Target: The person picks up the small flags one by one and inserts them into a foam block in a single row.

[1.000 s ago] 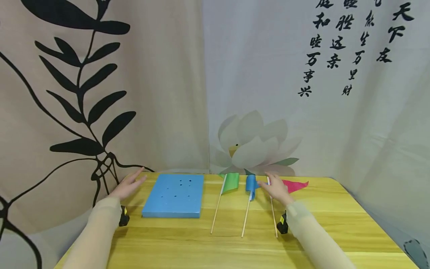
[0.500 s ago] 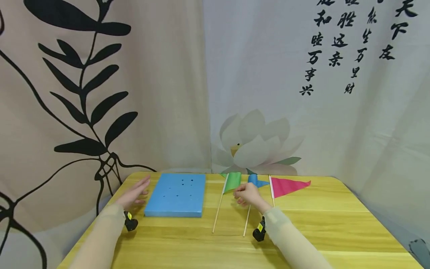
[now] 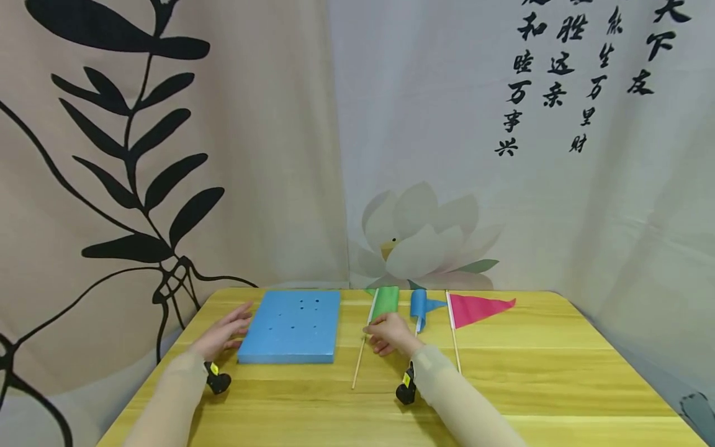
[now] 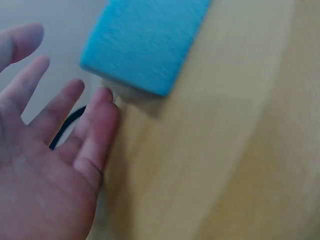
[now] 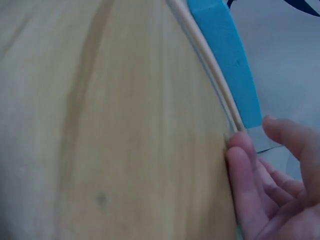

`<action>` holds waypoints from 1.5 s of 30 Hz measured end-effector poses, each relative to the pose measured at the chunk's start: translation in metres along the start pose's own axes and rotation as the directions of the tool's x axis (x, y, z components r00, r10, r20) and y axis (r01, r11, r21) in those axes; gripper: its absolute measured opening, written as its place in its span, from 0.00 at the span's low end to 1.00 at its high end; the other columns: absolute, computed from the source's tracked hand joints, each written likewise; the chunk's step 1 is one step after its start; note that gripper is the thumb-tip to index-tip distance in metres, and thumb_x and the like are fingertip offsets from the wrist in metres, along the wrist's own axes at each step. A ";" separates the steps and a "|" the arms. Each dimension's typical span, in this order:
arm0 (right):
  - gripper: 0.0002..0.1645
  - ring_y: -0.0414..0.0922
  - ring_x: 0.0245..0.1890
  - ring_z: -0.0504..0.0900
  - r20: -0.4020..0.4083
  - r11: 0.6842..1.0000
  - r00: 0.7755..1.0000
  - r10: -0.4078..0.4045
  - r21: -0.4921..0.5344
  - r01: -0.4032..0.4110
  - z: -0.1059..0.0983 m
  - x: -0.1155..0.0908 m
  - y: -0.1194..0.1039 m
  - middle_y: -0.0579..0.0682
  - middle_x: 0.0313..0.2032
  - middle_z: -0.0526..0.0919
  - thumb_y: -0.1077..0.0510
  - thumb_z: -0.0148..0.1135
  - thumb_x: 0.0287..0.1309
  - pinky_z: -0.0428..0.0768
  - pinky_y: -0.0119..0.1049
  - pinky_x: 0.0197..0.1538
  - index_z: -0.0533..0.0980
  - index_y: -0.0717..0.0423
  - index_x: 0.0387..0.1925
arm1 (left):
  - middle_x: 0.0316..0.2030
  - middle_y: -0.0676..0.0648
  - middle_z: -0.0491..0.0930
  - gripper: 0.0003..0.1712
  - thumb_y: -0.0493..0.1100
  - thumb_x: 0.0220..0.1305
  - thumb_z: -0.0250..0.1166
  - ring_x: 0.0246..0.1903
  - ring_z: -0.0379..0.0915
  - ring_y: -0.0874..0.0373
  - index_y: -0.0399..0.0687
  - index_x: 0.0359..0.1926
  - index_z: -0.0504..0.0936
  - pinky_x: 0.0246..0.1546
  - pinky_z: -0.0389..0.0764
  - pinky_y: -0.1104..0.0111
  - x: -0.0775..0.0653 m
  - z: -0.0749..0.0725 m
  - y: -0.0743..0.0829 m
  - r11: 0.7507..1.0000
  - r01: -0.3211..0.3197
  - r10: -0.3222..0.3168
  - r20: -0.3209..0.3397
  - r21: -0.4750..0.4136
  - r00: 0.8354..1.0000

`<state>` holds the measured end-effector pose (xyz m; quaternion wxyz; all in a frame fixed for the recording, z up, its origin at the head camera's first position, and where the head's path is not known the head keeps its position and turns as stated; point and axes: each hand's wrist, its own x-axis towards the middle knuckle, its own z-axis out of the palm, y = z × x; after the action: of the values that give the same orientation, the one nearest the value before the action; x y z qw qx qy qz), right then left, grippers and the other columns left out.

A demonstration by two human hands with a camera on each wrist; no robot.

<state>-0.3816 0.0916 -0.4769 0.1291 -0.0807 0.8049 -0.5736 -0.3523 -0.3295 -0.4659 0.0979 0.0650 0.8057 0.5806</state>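
"What have you got on the head feed?"

"I see three small flags lying on the desk (image 3: 558, 379), right of a flat blue board (image 3: 287, 338) dotted with holes. From left to right I count the green flag (image 3: 386, 300), the blue flag (image 3: 418, 304) and the pink flag (image 3: 477, 310)."

"And the hands?"

"My right hand (image 3: 393, 333) is at the green flag, over the upper part of its thin stick (image 3: 358, 367). The fingers bend loosely; on the right wrist feed I see the thumb standing apart from them, so I have no grasp there. Whether a fingertip touches the stick, I can't tell."

"The left?"

"My left hand (image 3: 223, 332) is released, fingers spread, just beside the board's left edge and holding nothing."

"How do the other two flags lie?"

"The blue one is partly rolled, its tip pointing toward the pink one's stick, and its lower stick is hidden by my right arm. The pink one is spread flat."
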 end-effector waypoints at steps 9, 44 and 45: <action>0.21 0.46 0.13 0.78 -0.074 0.994 0.997 -0.020 -0.107 0.012 0.003 -0.003 -0.007 0.54 0.16 0.78 0.48 0.70 0.56 0.80 0.43 0.21 0.78 0.64 0.27 | 0.72 0.30 0.48 0.36 0.44 0.75 0.51 0.65 0.55 0.35 0.38 0.76 0.48 0.57 0.66 0.52 -0.003 0.005 -0.005 0.998 -0.057 0.057 -0.006 0.025 0.998; 0.18 0.42 0.06 0.73 -0.099 0.959 0.990 -0.104 -0.274 0.073 0.012 0.005 0.001 0.50 0.07 0.75 0.60 0.71 0.46 0.77 0.40 0.14 0.75 0.61 0.10 | 0.69 0.35 0.61 0.31 0.45 0.70 0.59 0.61 0.64 0.42 0.40 0.70 0.66 0.54 0.69 0.54 -0.006 0.008 -0.014 0.995 -0.009 0.020 -0.113 0.101 0.993; 0.17 0.42 0.06 0.74 -0.099 0.962 0.990 -0.101 -0.264 0.072 0.012 0.005 0.002 0.50 0.07 0.75 0.60 0.70 0.46 0.77 0.40 0.15 0.75 0.61 0.10 | 0.69 0.36 0.61 0.31 0.45 0.69 0.59 0.61 0.64 0.42 0.41 0.70 0.66 0.54 0.69 0.54 -0.006 0.009 -0.013 0.995 -0.004 0.015 -0.116 0.095 0.993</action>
<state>-0.3827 0.0801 -0.4827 0.0469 -0.0997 0.8746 -0.4721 -0.3443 -0.3268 -0.4807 0.0445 0.0393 0.8363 0.5450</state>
